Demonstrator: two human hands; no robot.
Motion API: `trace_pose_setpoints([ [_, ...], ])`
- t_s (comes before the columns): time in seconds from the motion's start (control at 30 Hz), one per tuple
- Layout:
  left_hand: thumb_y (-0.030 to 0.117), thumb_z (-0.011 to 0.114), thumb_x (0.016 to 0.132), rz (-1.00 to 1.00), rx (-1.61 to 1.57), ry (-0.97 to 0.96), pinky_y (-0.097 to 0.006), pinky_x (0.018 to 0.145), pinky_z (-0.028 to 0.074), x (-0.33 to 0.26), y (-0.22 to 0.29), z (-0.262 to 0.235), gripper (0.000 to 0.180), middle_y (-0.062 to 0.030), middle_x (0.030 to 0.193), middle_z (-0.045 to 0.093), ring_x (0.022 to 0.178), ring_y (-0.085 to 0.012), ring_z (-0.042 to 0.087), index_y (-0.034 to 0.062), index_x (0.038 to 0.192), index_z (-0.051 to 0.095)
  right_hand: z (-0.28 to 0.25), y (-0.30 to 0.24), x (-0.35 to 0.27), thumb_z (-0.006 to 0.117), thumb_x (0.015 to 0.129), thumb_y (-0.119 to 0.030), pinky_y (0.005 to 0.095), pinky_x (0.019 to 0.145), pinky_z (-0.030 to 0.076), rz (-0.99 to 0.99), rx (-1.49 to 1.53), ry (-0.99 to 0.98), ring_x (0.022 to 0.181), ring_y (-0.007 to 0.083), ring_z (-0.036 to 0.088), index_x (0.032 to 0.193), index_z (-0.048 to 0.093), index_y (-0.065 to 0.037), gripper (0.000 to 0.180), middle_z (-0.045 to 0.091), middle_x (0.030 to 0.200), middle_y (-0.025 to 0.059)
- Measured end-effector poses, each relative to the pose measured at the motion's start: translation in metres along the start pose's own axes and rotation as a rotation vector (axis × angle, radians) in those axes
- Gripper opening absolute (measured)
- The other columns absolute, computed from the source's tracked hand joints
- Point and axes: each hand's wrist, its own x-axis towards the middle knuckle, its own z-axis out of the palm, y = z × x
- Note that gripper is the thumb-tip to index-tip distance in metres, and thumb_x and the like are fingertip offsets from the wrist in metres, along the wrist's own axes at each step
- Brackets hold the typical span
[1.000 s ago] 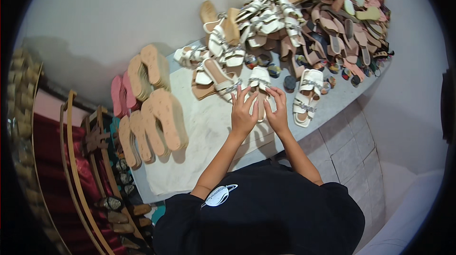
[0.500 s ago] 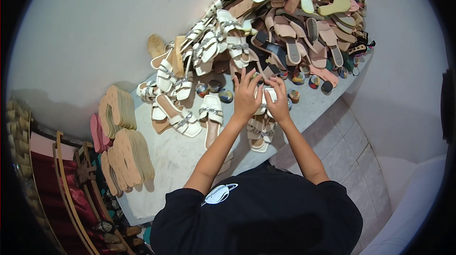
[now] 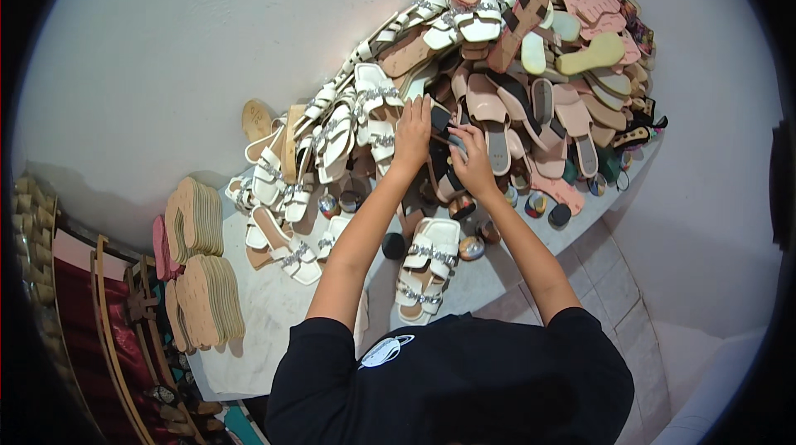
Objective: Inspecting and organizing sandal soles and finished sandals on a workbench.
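My left hand lies against the front of the shoe pile, fingers stretched out, between the white sandals and a black-strapped sandal. Just right of it, my right hand rests over the black-strapped sandal, its fingers apart and slightly bent. Neither hand visibly grips anything, though the undersides of the fingers are hidden. White sandals with silvery braided trim stand stacked beside my left hand. A pair of the same white sandals lies nearer me, below my forearms at the table's front edge.
Pale pink slides and loose insoles heap up at the right. Several round, colourful objects line the pile's front. Stacked tan soles stand on the left of the white table. A wooden rack is at far left.
Both hands have moved from above the white sandal pair at the front edge to the pile farther away. That pair now lies uncovered. The whole view has shifted slightly.
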Motion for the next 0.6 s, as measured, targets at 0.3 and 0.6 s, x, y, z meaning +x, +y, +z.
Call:
trace_pose_setpoints([
  [0.3,0.019,0.060,0.069,-0.002,0.561,-0.092,-0.049,0.095,0.025,0.052,-0.033,0.053,0.065,-0.0130,0.124,0.040,0.114,-0.0275,0.039,0.0032,0.128,0.036,0.029,0.057,0.097,0.049,0.076,-0.002,0.0384,0.080,0.043,0.010,0.035,-0.102,0.094,0.0334,0.051,0.098,0.054,-0.003,0.023,0.052,0.098,0.0135],
  [0.6,0.022,0.061,0.065,-0.190,0.745,-0.228,-0.047,0.100,0.018,0.062,-0.045,0.084,0.065,-0.0139,0.102,0.050,0.100,-0.0249,0.047,-0.0046,0.122,0.040,0.073,0.091,0.127,0.054,0.072,-0.002,0.0432,0.077,0.045,0.088,-0.075,-0.395,0.092,0.0358,0.053,0.107,0.053,-0.009,0.036,0.050,0.104,0.0167],
])
